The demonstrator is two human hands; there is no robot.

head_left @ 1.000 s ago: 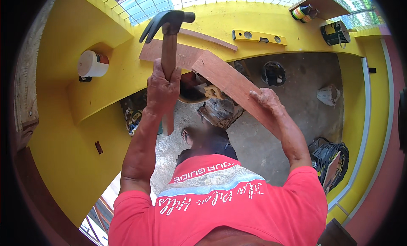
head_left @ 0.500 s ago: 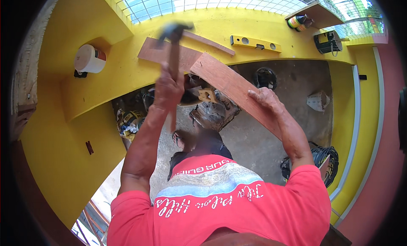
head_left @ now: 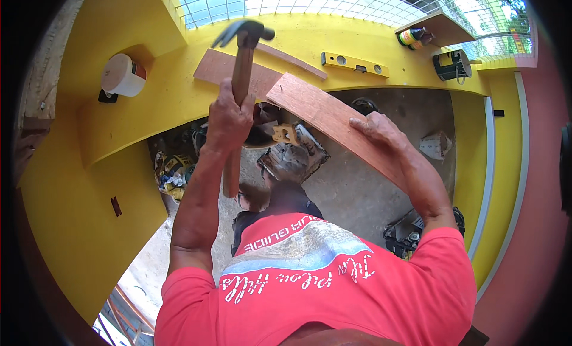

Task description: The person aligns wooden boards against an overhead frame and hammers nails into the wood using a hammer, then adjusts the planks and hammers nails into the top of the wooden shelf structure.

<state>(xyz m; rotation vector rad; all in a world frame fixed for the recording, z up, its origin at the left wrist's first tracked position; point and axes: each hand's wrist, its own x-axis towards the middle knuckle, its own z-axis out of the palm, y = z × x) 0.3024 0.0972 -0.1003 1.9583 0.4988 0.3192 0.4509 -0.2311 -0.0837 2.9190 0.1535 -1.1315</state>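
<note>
- Left hand (head_left: pixel 229 116) clenched around wooden-handled steel claw hammer (head_left: pixel 241 60).
- Right hand (head_left: pixel 375 131) pressing flat on reddish wooden plank (head_left: pixel 322 116).
- Glossy yellow ledge (head_left: pixel 381 78) carries a yellow spirit level (head_left: pixel 351 63); grey concrete floor (head_left: pixel 357 191) below.

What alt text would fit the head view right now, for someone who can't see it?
Seen from above, a person in a red shirt grips a claw hammer in the left hand, raised, while the right hand presses on a reddish wooden board against a yellow ledge. A yellow spirit level lies there.

Yellow ledge (head_left: pixel 179 90) under boards (head_left: pixel 229 69), level (head_left: pixel 351 63)
</note>
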